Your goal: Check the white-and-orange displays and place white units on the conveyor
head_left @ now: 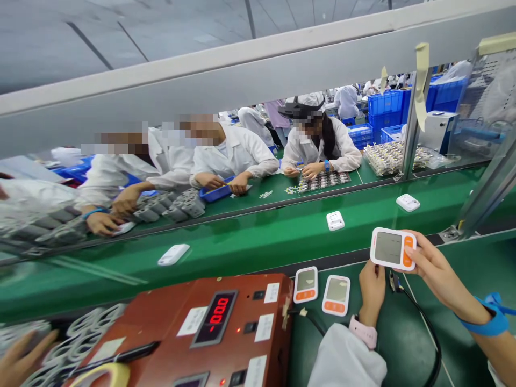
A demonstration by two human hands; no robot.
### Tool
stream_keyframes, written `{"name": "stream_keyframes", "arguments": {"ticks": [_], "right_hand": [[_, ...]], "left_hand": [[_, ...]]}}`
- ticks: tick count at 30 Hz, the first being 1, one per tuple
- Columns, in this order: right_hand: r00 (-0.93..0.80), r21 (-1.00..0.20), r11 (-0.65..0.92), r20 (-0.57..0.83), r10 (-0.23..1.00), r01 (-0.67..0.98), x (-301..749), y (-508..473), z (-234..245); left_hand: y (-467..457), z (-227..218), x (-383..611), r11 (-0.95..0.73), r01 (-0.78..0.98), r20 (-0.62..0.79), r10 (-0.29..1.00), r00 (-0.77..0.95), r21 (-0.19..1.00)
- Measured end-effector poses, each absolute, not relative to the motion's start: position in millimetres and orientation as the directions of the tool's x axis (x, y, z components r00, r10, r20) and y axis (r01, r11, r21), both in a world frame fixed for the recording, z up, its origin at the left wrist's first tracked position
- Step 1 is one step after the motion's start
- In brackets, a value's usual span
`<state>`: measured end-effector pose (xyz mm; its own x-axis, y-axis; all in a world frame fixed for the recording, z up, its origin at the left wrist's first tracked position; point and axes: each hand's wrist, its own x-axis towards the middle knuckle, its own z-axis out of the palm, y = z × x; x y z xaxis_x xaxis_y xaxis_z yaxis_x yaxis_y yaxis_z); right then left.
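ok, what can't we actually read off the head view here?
- White-and-orange device, held between left hand and right hand: screen looks blank, markings too small.
- Black cable: its top end is hidden behind the device; whether it is plugged in cannot be told.
- Red tester box: white labels too small, front cut off by the bottom edge.
- Parts trays across the belt: too small, blurred.

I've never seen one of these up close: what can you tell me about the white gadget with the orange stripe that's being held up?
The white device is a rounded rectangle, apparently plastic, with a blank grey screen and an orange strip down its right side. It is held tilted above the green bench, the right hand gripping its right edge and the left hand reaching its lower-left corner.
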<state>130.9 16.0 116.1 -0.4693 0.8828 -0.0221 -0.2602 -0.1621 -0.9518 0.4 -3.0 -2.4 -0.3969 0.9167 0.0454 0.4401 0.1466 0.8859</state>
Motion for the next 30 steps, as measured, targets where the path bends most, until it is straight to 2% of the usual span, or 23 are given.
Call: {"name": "stream_keyframes", "arguments": {"ticks": [30], "right_hand": [[-0.448,-0.979,-0.077,0.016,0.894,-0.188,137.3,9.0,122.0]], "left_hand": [[-3.3,-0.5,-0.5,0.104,0.412,0.068,0.922,-0.381,0.905]]}}
